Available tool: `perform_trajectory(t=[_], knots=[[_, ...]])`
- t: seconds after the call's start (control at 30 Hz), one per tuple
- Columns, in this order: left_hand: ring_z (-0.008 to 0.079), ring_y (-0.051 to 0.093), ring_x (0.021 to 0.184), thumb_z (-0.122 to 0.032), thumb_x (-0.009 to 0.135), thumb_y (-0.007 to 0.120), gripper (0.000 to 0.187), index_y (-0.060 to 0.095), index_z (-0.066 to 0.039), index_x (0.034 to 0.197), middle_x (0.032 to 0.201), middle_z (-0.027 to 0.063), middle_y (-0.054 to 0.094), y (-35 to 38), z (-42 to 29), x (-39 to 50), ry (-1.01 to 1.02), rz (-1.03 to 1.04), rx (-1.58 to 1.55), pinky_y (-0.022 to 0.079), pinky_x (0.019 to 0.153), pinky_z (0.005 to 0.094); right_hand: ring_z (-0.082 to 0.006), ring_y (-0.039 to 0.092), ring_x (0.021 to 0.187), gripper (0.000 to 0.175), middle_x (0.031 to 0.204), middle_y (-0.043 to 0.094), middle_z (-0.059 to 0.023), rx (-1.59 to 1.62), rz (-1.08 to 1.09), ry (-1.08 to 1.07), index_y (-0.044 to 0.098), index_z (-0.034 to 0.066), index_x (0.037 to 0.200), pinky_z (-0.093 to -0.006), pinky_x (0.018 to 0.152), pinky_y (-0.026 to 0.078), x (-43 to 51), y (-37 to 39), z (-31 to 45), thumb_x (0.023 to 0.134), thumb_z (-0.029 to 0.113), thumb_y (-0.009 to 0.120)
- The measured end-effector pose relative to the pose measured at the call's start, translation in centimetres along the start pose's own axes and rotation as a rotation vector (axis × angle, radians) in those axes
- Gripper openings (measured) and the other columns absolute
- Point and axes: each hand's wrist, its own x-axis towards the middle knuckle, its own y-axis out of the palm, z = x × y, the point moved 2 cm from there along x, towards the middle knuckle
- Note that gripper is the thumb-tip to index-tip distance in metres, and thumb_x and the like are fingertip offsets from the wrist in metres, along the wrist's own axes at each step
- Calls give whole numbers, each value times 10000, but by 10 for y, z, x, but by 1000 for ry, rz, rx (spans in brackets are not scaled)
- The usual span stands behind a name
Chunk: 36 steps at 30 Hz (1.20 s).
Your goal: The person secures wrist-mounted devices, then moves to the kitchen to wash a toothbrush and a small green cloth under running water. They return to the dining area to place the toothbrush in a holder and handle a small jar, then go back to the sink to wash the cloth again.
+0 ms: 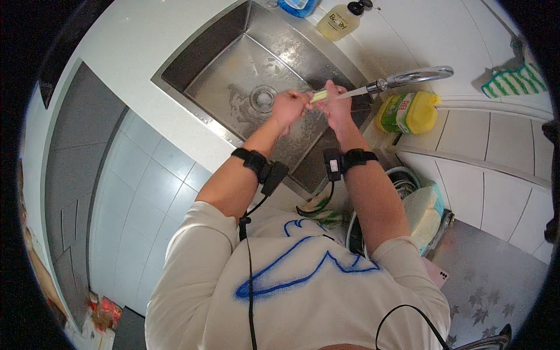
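Both my hands are over a stainless steel sink, with a pale green-yellow stalk between them. My left hand grips one end of the stalk. Around its other end are the fingers of my right hand. What kind of vegetable it is cannot be made out. A stream of water runs from the chrome faucet onto my right hand and the stalk. Beneath and left of my hands lies the round drain, on a wet sink floor.
Behind the sink stand a blue bottle and a pump bottle of yellowish liquid. A yellow jug is right of the faucet. Green-striped cloth hangs on the wall. Cables run from my black wrist straps.
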Motion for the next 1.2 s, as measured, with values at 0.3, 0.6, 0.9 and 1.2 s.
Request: perform_trajectory(t=[0.3, 0.6, 0.9, 1.2], knots=[[138, 593, 691, -272, 1056, 429, 401, 497, -35, 1372, 929, 70, 667, 10, 36, 6, 267, 28, 237, 495, 587, 314, -234, 631, 806, 295, 796, 579, -82, -67, 277, 37, 524, 17, 1013, -362, 746, 536, -23, 45, -14, 1089, 294, 456], [147, 587, 574, -335, 1065, 435, 372, 532, -37, 1266, 805, 62, 644, 41, 40, -5, -68, 100, 156, 477, 512, 304, -273, 679, 785, 288, 785, 595, -117, 81, 109, 198, 530, 14, 962, -398, 669, 551, -4, 16, -17, 1066, 281, 505], [102, 438, 511, -518, 1057, 418, 434, 547, -105, 1087, 680, -15, 506, 35, 32, -19, -127, 83, -47, 333, 439, 258, -297, 703, 796, 260, 939, 688, -198, 46, 148, 176, 550, -9, 1113, -416, 746, 580, -17, 29, -2, 1049, 242, 529], [76, 411, 504, -544, 1067, 369, 454, 562, -163, 912, 666, -42, 496, 22, 29, -12, -366, 218, -514, 292, 413, 233, -277, 684, 765, 418, 958, 692, -203, 202, 452, 207, 533, -7, 1071, -374, 648, 568, -19, 28, 1, 1072, 403, 453]])
